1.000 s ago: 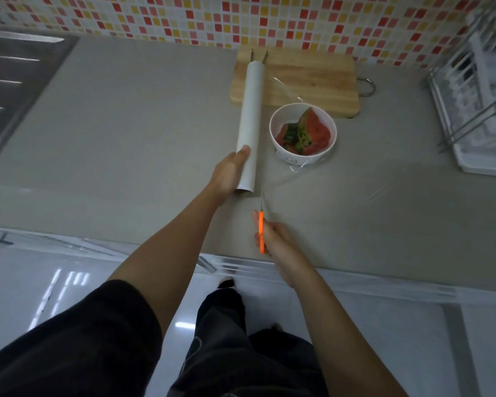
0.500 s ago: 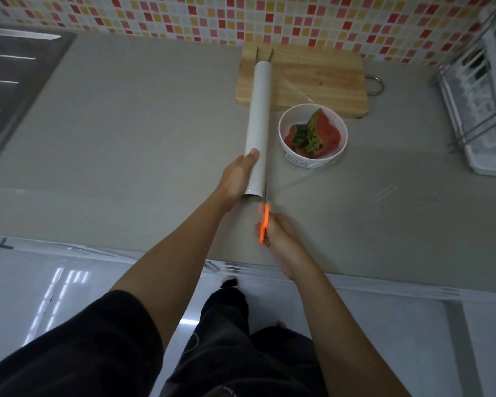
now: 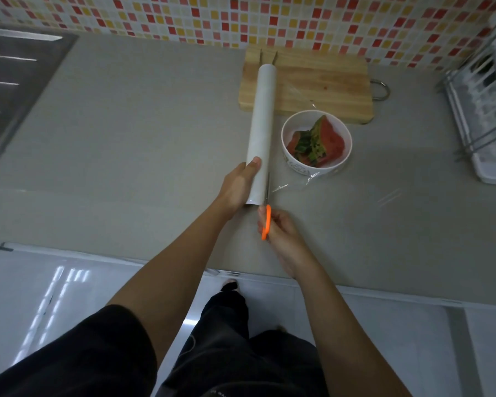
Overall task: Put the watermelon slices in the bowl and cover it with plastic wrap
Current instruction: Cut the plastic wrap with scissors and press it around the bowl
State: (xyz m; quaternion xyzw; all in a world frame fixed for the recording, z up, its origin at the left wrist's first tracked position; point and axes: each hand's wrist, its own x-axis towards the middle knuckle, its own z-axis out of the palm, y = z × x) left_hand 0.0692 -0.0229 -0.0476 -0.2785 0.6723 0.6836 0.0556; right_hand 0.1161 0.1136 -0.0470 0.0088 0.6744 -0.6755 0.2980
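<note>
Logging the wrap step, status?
Left hand steadies plastic wrap roll. Right hand holds orange scissors, blades beside roll. Watermelon slices in bowl; film over it uncut. Nothing blocking.

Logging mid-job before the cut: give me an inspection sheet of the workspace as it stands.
Surface: grey countertop, dry, mostly bare.
Job's things: white bowl holds watermelon slices; clear film drawn from the plastic wrap roll over the bowl, not yet cut free.
Clutter: wooden cutting board under the roll's far end.
Grips: left hand steadies the roll's near end; right hand holds orange-handled scissors, blades alongside the roll.
Cables: nothing seen.
Surroundings: sink far left, dish rack right, mosaic tile wall behind.
</note>
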